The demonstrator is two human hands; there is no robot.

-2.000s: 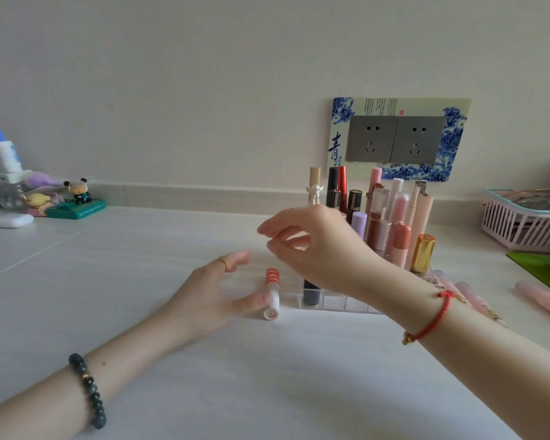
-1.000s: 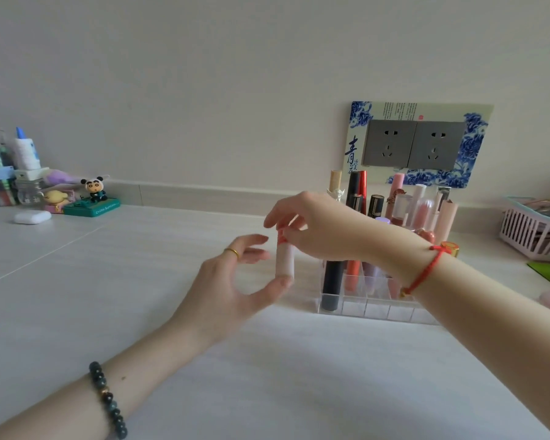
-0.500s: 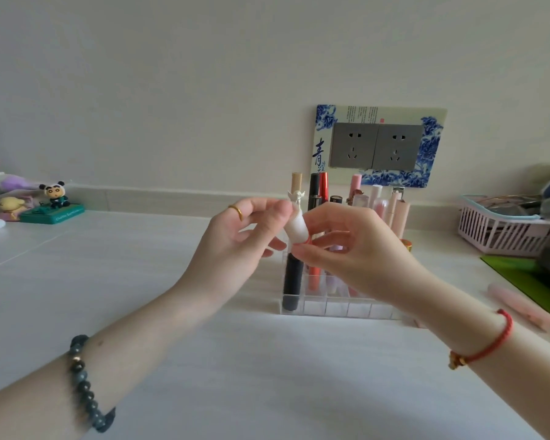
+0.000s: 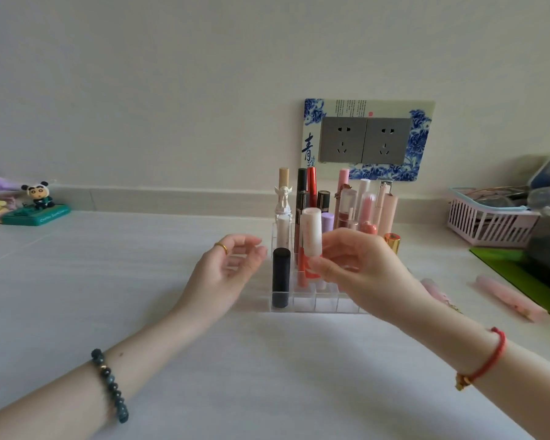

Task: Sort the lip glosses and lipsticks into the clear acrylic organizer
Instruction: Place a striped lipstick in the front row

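Held tube: a lip product with a pale pink-white upper part and a red-orange lower part, the lower end partly hidden behind the fingers.
Axis: its long axis stands near upright, pale end toward 12 o'clock, red end down over the front rows of the organizer.
Right hand: the right hand grips the tube, fingers closed around its lower half from the 3 o'clock side.
Left hand: the left hand hovers just at 9 o'clock of the organizer, fingers loosely open and curled, holding nothing; a gold ring sits on one finger.
Organizer: the clear acrylic organizer stands at the centre of the surface, its gridded compartments holding many upright tubes; a black tube occupies the front-left compartment, and a white tube topped with a small angel figure stands behind it.
Loose items: a pink tube lies flat at 3 o'clock of the organizer.
Surface: pale grey-white surface, matte.
Room: a plain cream wall with a double grey socket framed in blue-and-white floral print at 12 o'clock; a pink basket at 2 o'clock; a panda figurine at 10 o'clock.
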